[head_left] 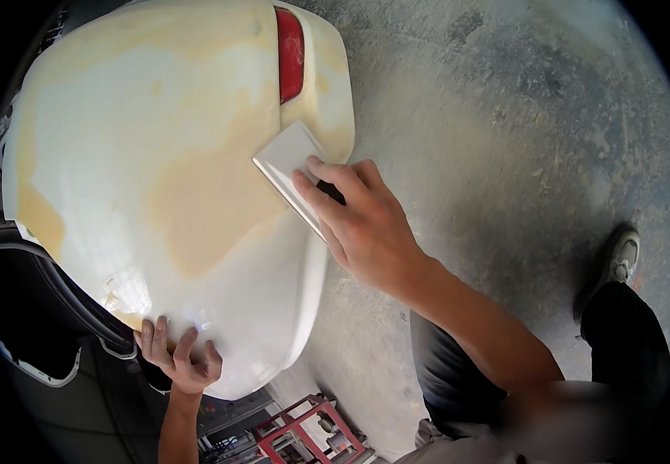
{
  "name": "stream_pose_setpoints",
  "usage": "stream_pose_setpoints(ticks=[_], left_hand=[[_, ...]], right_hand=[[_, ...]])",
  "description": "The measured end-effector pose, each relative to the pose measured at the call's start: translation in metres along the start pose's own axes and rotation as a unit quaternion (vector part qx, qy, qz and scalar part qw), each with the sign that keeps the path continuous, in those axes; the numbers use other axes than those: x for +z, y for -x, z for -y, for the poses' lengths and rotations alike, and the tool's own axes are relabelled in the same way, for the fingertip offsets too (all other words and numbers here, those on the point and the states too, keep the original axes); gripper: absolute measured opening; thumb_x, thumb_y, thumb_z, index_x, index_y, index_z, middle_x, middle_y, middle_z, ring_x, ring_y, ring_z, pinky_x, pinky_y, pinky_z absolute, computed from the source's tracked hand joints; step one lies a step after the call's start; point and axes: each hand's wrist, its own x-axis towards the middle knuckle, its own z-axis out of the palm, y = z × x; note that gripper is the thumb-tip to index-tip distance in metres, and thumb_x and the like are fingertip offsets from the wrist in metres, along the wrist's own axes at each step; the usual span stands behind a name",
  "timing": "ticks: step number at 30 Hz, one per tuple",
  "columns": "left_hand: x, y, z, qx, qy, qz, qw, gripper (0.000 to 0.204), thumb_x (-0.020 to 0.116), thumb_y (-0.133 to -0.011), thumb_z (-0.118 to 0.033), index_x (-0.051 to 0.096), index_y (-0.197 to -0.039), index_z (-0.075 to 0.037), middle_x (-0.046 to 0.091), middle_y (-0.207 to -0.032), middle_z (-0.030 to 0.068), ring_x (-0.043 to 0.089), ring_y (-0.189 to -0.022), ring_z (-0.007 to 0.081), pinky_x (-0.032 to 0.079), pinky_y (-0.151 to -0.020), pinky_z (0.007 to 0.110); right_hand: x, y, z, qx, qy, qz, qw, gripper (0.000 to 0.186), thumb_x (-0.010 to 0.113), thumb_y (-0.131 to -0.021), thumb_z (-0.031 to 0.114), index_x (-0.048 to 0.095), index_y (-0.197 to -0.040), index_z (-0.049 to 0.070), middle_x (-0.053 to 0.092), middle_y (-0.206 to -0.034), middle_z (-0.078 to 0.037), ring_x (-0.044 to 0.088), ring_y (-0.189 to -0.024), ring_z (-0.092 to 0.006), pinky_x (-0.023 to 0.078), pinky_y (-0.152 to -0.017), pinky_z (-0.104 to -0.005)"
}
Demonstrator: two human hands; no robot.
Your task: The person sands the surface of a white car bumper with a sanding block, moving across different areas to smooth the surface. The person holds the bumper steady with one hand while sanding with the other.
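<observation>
A large white car body panel (234, 309) with patches of tan filler (211, 201) fills the left half of the head view. A red tail light (291, 58) is set into its upper right. My right hand (369, 220) grips a flat, pale sanding block (292, 151), which lies tilted on the panel's right side, below the light. Its underside is hidden. My left hand (180, 359) rests on the panel's lower left edge with fingers spread, holding nothing.
Dusty grey concrete floor (497, 155) lies to the right. My shoe (622, 255) stands there. A red metal frame or cart (304, 433) holding small items is at the bottom, below the panel. The dark opening of the car (25, 309) borders the panel at lower left.
</observation>
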Motion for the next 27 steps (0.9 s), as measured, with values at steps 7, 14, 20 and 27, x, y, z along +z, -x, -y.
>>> stream_pose_setpoints(ticks=[7, 14, 20, 27], left_hand=[[-0.01, -0.01, -0.001, 0.007, -0.051, 0.023, 0.998, 0.046, 0.064, -0.09, -0.022, 0.055, -0.132, -0.004, 0.044, -0.152, 0.0255, 0.036, -0.147, 0.0478, 0.017, -0.123, 0.066], [0.036, -0.156, -0.073, 0.019, 0.048, 0.188, 0.981, 0.071, 0.069, -0.091, -0.028, 0.047, -0.151, 0.001, 0.036, -0.165, 0.0206, 0.031, -0.154, 0.0371, 0.027, -0.125, 0.053], [0.124, -0.243, -0.125, 0.05, -0.001, 0.179, 0.983, 0.081, 0.072, -0.092, -0.038, 0.042, -0.153, 0.006, 0.032, -0.166, 0.0224, 0.028, -0.156, 0.0326, 0.022, -0.13, 0.044], [0.099, -0.209, -0.122, 0.056, 0.012, 0.196, 0.979, 0.084, 0.073, -0.091, -0.038, 0.043, -0.151, 0.01, 0.031, -0.165, 0.0267, 0.028, -0.156, 0.0378, 0.022, -0.13, 0.047]], right_hand=[[-0.039, 0.082, -0.044, 0.29, -0.156, -0.021, 0.944, 0.034, 0.061, -0.101, 0.009, 0.07, -0.134, 0.009, 0.067, -0.134, -0.013, 0.066, -0.109, -0.0269, 0.053, -0.097, -0.0356], [-0.082, 0.073, -0.078, 0.65, -0.427, -0.15, 0.611, 0.052, 0.06, -0.097, 0.019, 0.059, -0.148, 0.007, 0.068, -0.119, -0.005, 0.062, -0.1, -0.0107, 0.049, -0.092, -0.0271], [-0.075, 0.066, -0.053, 0.635, -0.447, -0.152, 0.611, 0.056, 0.061, -0.094, 0.019, 0.058, -0.149, 0.007, 0.068, -0.118, -0.004, 0.06, -0.099, -0.0109, 0.046, -0.092, -0.0248], [-0.083, 0.062, -0.061, 0.62, -0.409, -0.162, 0.65, 0.053, 0.063, -0.094, 0.02, 0.062, -0.146, 0.01, 0.064, -0.105, 0.001, 0.056, -0.088, -0.009, 0.046, -0.086, -0.0242]])
